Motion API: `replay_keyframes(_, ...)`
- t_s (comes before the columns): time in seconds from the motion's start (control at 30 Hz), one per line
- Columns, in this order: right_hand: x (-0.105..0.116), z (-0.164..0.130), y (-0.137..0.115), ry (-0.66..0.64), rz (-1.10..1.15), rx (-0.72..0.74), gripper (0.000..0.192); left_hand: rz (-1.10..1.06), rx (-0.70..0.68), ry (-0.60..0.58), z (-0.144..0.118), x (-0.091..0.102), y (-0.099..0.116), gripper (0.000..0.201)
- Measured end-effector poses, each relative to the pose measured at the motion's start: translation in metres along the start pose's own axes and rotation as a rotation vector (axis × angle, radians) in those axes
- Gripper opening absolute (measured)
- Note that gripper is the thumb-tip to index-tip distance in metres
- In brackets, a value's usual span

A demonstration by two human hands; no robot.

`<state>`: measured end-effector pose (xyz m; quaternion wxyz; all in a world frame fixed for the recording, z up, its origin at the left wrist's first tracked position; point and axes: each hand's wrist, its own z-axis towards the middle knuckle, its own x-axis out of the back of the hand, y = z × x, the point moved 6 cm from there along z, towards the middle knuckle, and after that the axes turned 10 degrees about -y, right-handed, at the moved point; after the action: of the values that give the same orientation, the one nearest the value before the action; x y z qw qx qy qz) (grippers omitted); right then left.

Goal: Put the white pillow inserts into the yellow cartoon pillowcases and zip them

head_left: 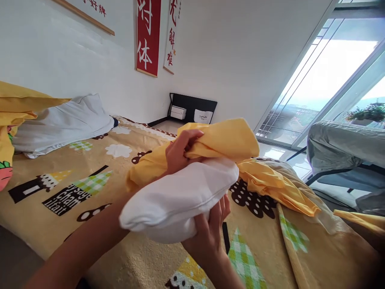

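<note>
Above the bed, my left hand (179,151) is closed on a bunched yellow pillowcase (225,138), its fingers curled into the cloth. A white pillow (180,190) with a seam along its edge lies across my left forearm, in front of the pillowcase. From below, my right hand (210,224) grips the pillow's underside, thumb and fingers wrapped round it. The far end of the pillow touches the pillowcase; I cannot tell whether any of it is inside. More of the yellow cloth hangs down behind my left wrist.
A tan patterned blanket (120,176) covers the bed. Another white pillow (69,120) lies at the left beside yellow printed cloth (6,124). Crumpled yellow fabric (276,182) rests on the right side. Beyond stand a grey-covered chair (337,140) and a black rack (192,102).
</note>
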<state>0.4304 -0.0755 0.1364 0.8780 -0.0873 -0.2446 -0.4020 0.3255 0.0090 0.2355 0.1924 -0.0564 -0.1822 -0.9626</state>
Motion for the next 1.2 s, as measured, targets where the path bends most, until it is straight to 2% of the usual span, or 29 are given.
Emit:
replay_keyframes(0.07, 0.005, 0.004, -0.005, -0.021, -0.048, 0.023, 0.086, -0.016, 0.031, 0.018, -0.005, 0.009, -0.002, 0.026)
replay_keyframes(0.13, 0.001, 0.006, -0.006, -0.054, -0.081, 0.045, 0.074, 0.106, -0.024, -0.023, -0.011, 0.017, -0.011, 0.028)
replay_keyframes(0.27, -0.022, 0.006, 0.008, -0.143, -0.092, 0.032, 0.056, 0.557, -0.347, -0.169, -0.020, 0.023, -0.029, 0.023)
replay_keyframes(0.37, -0.032, 0.006, 0.019, -0.197, -0.052, 0.004, 0.056, 0.763, -0.502, -0.171, -0.019, 0.025, -0.027, 0.014)
replay_keyframes(0.5, -0.036, 0.008, 0.032, -0.327, 0.025, -0.045, 0.063, 0.758, -0.572, -0.111, -0.012, 0.024, 0.002, 0.010)
replay_keyframes(0.6, -0.035, 0.008, 0.040, -0.370, 0.045, -0.071, 0.060, 0.722, -0.635, -0.138, -0.014, 0.017, 0.028, 0.009)
replay_keyframes(0.7, -0.033, 0.007, 0.052, -0.340, 0.020, -0.116, 0.048, 0.731, -0.769, -0.200, -0.024, 0.011, 0.053, 0.005)
replay_keyframes(0.8, -0.028, 0.003, 0.070, -0.266, -0.064, -0.166, 0.038, 0.738, -0.858, -0.192, -0.031, 0.012, 0.070, 0.006)
replay_keyframes(0.9, -0.022, -0.001, 0.093, -0.176, -0.176, -0.233, 0.036, 0.781, -0.857, -0.216, -0.032, 0.013, 0.068, 0.007)
replay_keyframes(0.97, -0.017, -0.003, 0.107, -0.118, -0.233, -0.304, 0.041, 0.830, -0.807, -0.244, -0.031, 0.011, 0.053, 0.008)
replay_keyframes(1.03, -0.013, -0.004, 0.115, -0.069, -0.274, -0.374, 0.046, 0.877, -0.700, -0.243, -0.028, 0.011, 0.033, 0.012)
replay_keyframes(1.13, -0.011, -0.005, 0.110, 0.020, -0.333, -0.368, 0.050, 0.873, -0.508, -0.219, -0.024, 0.010, 0.009, 0.018)
replay_keyframes(1.2, -0.013, -0.007, 0.095, 0.109, -0.386, -0.260, 0.044, 0.798, -0.476, -0.225, -0.025, 0.009, 0.010, 0.018)
